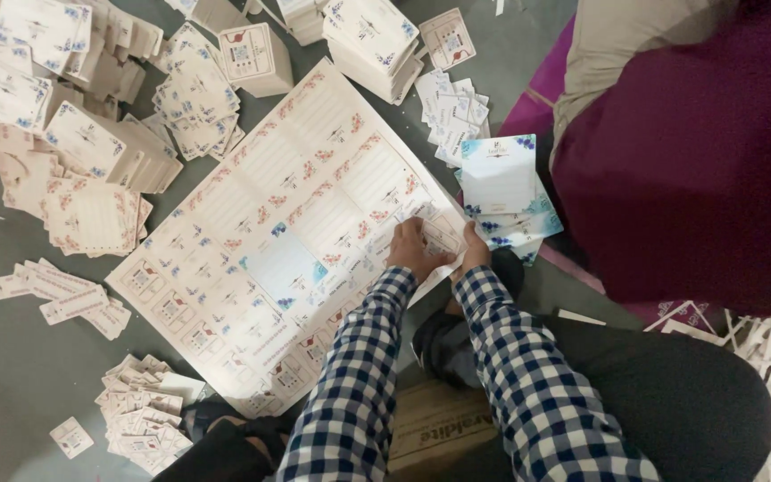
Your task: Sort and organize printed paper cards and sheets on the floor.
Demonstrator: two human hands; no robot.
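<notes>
Both hands are down at the near right corner of a big white die-cut card sheet printed with floral labels [269, 232], lying flat on the grey floor [11, 366]. Left hand [414, 247] has its fingers pressed down on the sheet, pinching at a small label. Right hand [475, 253] is curled around the sheet's edge, right beside a small stack of blue-flowered white cards [501, 187]. Loose piles of punched cards [140, 424] sit all around.
</notes>
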